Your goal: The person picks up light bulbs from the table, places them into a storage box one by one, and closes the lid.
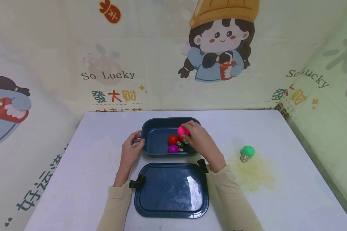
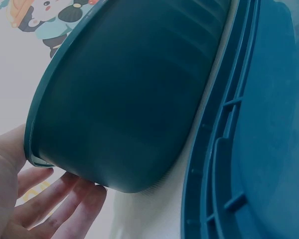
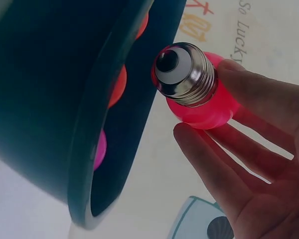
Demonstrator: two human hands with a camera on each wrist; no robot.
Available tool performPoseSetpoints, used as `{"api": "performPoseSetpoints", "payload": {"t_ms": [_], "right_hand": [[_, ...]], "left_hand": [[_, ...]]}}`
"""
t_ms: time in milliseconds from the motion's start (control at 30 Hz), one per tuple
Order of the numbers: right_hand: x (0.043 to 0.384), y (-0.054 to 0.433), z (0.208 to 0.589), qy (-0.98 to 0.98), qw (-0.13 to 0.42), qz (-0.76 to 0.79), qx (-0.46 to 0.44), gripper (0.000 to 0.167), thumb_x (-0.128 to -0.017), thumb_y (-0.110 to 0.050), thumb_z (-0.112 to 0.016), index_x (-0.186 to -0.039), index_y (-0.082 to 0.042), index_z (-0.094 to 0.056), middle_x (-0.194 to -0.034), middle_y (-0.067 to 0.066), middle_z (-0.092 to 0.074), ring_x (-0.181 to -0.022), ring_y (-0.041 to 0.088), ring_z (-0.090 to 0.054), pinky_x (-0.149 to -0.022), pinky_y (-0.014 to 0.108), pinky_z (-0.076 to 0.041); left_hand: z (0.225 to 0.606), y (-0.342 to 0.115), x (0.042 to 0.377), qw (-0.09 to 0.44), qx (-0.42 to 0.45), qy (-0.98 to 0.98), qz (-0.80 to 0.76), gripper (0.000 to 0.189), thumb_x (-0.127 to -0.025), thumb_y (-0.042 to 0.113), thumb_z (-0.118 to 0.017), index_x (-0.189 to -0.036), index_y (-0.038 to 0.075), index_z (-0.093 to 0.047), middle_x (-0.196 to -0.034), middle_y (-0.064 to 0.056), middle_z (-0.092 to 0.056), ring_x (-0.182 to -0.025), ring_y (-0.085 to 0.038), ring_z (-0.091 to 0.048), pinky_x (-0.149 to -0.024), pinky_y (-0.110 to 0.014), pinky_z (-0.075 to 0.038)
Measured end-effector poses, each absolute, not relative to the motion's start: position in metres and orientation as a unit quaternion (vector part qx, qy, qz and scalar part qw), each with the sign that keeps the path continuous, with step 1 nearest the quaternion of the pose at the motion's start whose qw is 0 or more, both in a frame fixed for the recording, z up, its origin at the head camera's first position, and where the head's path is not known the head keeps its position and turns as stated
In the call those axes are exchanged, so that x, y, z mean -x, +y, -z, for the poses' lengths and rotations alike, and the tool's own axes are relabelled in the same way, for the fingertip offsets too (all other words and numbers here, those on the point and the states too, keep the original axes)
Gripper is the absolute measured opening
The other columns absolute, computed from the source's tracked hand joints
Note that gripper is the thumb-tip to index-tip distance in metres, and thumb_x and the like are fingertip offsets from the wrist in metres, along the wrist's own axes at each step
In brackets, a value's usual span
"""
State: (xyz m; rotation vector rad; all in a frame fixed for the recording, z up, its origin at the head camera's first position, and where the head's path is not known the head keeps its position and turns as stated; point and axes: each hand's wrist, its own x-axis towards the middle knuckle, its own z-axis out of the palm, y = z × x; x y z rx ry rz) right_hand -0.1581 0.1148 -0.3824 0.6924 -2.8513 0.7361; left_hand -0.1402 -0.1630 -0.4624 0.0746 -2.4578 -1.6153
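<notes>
My right hand [image 1: 200, 138] pinches a pink light bulb [image 3: 209, 107] between thumb and fingers, over the right end of a dark blue plastic box [image 1: 156, 153]. In the right wrist view the bulb's metal screw base faces the camera. Inside the box lie a red bulb [image 1: 173, 139] and a purple bulb [image 1: 173, 149]; another red one is partly hidden by the right hand. At the box's left end my left hand [image 1: 130, 149] holds the rim, its fingers [image 2: 82, 204] against the outer wall in the left wrist view.
A dark blue lid [image 1: 167, 192] lies on the white table [image 1: 84, 179] in front of the box, between the forearms. To the right, a green bulb [image 1: 248, 151] lies near a yellowish stain [image 1: 257, 175]. A printed cloth [image 1: 156, 57] hangs behind the table.
</notes>
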Motion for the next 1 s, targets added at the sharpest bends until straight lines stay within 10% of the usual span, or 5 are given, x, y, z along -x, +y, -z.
{"api": "performPoseSetpoints", "payload": {"t_ms": [1000], "right_hand": [[0.159,0.082,0.391,-0.935,0.049,-0.253,-0.244,0.048,-0.082,-0.018,-0.082,-0.125,-0.003,-0.065,-0.118,0.011,-0.064,-0.107,0.026,-0.063,-0.090,0.038,-0.058]], "left_hand": [[0.463,-0.164,0.141,0.098,-0.024,-0.828,0.551,0.041,-0.095,0.016,-0.065,-0.136,0.012,-0.059,-0.122,-0.015,-0.065,-0.111,-0.028,-0.064,-0.096,-0.047,-0.053]]}}
